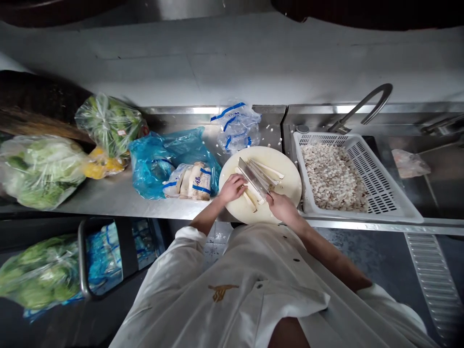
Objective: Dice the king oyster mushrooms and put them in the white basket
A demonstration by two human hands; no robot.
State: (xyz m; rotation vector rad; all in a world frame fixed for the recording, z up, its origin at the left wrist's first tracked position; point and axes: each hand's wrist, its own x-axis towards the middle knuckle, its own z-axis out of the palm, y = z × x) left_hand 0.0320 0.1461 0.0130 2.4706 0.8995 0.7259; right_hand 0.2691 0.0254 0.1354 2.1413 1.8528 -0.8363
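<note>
My right hand (282,207) is wrapped round the handle of a cleaver (253,178), whose blade slants up and left over a round white cutting board (232,210). My left hand (233,187) rests on the board at the blade's left side, fingers curled onto a pale mushroom piece (253,191). Long pale strips (270,169) lie to the right of the blade, and another strip (250,201) lies below my left hand. The underside of my left fingers is hidden.
A white basket (395,212) of chopped pieces (331,179) stands right of the board, below a faucet (373,104). To the left are a blue bag (148,164) with packaged mushrooms (192,181), and bagged greens (47,166). Crumpled plastic (237,128) lies behind the board.
</note>
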